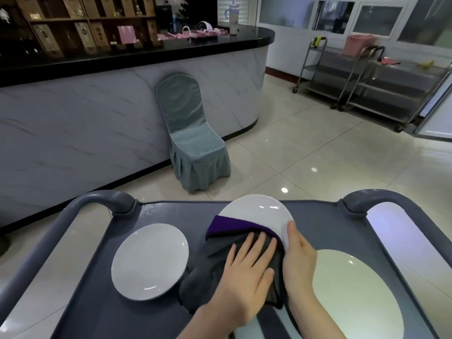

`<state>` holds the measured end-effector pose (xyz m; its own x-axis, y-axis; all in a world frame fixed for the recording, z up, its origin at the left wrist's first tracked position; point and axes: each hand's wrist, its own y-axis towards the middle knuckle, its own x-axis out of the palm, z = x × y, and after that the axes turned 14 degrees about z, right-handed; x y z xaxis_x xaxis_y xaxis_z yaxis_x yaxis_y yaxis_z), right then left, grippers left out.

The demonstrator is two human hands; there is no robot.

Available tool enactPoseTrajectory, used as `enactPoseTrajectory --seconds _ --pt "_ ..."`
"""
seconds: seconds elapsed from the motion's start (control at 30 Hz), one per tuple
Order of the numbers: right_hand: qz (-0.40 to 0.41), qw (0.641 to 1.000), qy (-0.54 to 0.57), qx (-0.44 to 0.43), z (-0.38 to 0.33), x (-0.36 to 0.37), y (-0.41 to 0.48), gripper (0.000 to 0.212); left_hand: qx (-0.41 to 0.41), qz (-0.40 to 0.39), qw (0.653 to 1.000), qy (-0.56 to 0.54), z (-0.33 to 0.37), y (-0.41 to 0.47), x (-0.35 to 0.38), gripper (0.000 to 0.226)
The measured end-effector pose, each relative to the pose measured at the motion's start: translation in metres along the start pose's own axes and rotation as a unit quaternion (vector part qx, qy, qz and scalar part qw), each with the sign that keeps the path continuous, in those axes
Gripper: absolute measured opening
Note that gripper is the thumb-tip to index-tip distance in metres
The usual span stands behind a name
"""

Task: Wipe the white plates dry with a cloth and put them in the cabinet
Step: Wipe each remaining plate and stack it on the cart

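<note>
A white plate (254, 210) is tilted up over the grey cart top (97, 302). My right hand (299, 260) grips its right rim, thumb on the front face. A dark grey cloth with a purple edge (215, 260) covers the plate's lower half. My left hand (247, 272) presses flat on the cloth, fingers spread. A second white plate (150, 261) lies flat on the cart to the left. A third white plate (354, 297) lies to the right, partly behind my right wrist.
The cart has raised grey handles at the far left (102, 199) and the far right (371, 199). Beyond it stand a chair with a grey-green cover (193, 140), a marble-fronted counter (85, 133) and steel trolleys (367, 81) on a tiled floor.
</note>
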<state>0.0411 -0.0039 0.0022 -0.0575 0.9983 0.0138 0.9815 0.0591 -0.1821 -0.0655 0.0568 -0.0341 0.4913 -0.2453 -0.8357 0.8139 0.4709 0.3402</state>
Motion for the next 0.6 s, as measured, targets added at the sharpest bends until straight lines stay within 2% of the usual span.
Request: enactPoseTrajectory --seconds 0.07,0.1,0.27,0.4,0.5,0.6 --pt "-0.016 1.0 0.0 -0.013 0.002 0.002 -0.007 0.05 0.003 -0.031 0.999 -0.01 -0.006 0.016 0.0 0.06" --pt "-0.021 1.0 -0.002 -0.018 0.003 0.003 -0.009 0.047 0.006 -0.022 1.0 -0.004 -0.011 0.026 -0.002 0.061" --pt "-0.019 0.999 -0.022 -0.029 0.004 0.002 -0.009 0.055 -0.064 -0.012 0.998 0.022 -0.038 0.054 -0.004 0.063" --pt "-0.005 0.999 -0.018 -0.032 -0.006 -0.004 0.008 0.054 -0.082 -0.001 0.996 0.046 -0.054 0.038 0.002 0.061" --pt "0.011 1.0 -0.01 -0.027 -0.015 -0.007 0.018 0.061 -0.098 -0.027 0.995 0.009 -0.053 0.016 0.005 0.062" --pt "0.038 0.999 0.003 0.016 -0.012 -0.006 0.022 0.054 -0.085 -0.024 0.996 -0.023 -0.038 -0.005 0.005 0.066"
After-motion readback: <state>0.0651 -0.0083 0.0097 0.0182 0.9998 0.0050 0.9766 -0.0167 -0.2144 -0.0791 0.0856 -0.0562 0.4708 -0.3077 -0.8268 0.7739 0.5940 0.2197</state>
